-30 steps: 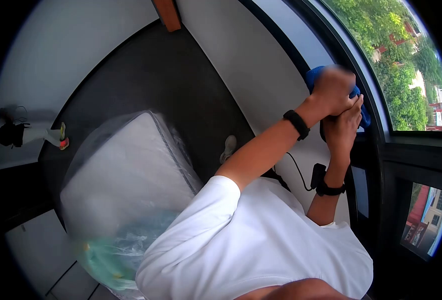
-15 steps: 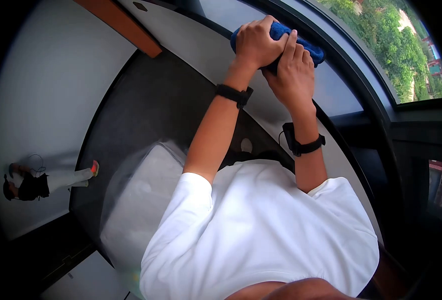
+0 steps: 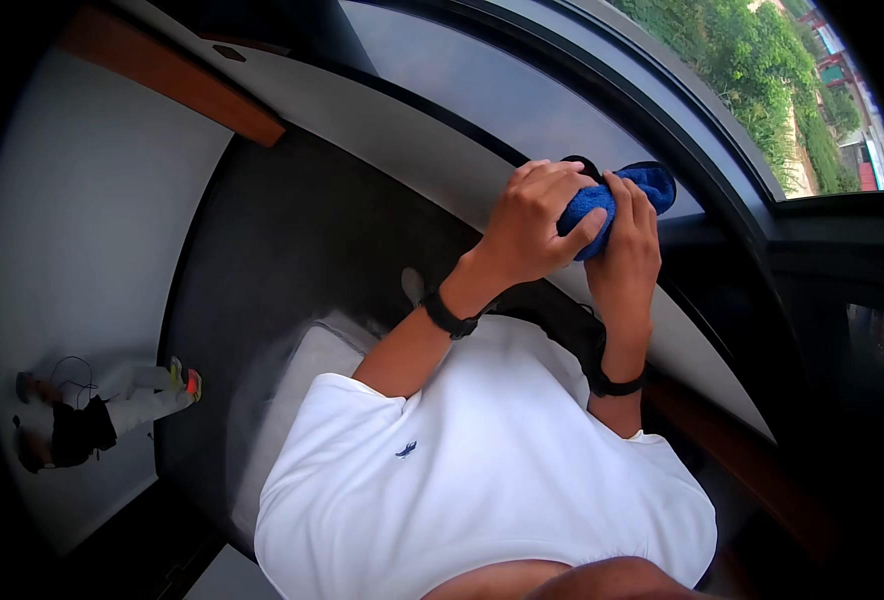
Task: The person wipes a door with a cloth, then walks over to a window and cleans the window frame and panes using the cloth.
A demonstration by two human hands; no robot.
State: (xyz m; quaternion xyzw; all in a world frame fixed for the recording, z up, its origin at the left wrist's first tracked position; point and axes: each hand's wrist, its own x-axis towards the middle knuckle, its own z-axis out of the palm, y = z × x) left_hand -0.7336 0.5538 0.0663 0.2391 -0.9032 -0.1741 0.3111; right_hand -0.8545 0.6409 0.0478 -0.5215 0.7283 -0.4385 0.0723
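Observation:
A blue cloth [image 3: 589,218] is bunched and folded between my two hands, beside the window ledge. My left hand [image 3: 534,225] wraps its fingers over the cloth's left side, with the thumb across its front. On the right side, my right hand [image 3: 625,250] grips the same cloth, its fingers bent over it. One dark-edged end of the cloth sticks out above my right hand. Both wrists wear black bands.
The window ledge [image 3: 482,75] curves past my hands, with a dark frame [image 3: 702,150] and trees outside. A plastic-wrapped pale block [image 3: 307,385] stands on the dark floor [image 3: 292,230] by my left arm. Another person [image 3: 87,430] is at the far left, near a white wall [image 3: 82,230].
Both hands have come down and closer to my body with the cloth, which is now more bunched up. The view has shifted, and the other person's legs have changed position.

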